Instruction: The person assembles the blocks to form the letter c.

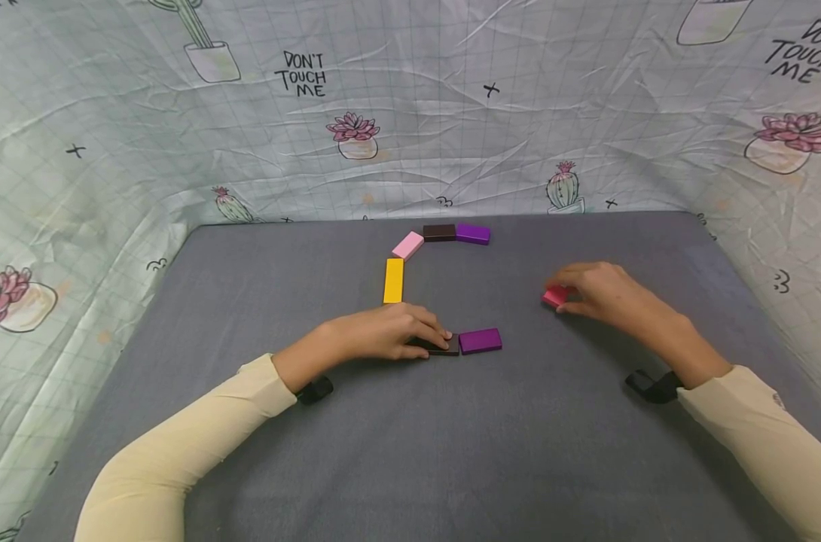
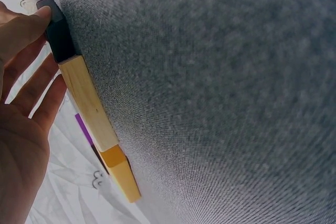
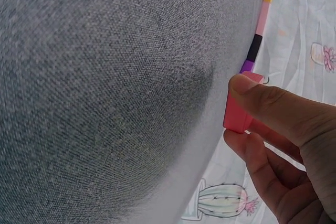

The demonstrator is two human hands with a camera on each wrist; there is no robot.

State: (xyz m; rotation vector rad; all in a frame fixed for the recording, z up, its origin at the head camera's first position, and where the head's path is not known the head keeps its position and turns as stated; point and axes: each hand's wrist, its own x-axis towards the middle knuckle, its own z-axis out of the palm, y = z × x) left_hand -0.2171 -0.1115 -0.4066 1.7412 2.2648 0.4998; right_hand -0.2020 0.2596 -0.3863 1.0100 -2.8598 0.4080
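Note:
My left hand [image 1: 393, 331] holds a black block [image 1: 451, 346] between thumb and fingers on the grey cloth. A dark purple block [image 1: 480, 341] lies end to end with it on the right. In the left wrist view, a bare wood block [image 2: 89, 103] adjoins the black block [image 2: 60, 40] on its other side; in the head view my hand covers it. Off to the right, my right hand [image 1: 600, 290] pinches a red-pink block [image 1: 555, 296] by its ends, thumb at one and fingertips at the other, as the right wrist view shows it [image 3: 239, 108].
Beyond my left hand, a yellow block [image 1: 394, 281], a light pink block [image 1: 407, 245], a black block [image 1: 440, 232] and a purple block [image 1: 473, 235] form a curved line. The grey tabletop [image 1: 437, 452] is bordered by a printed cloth backdrop [image 1: 424, 113].

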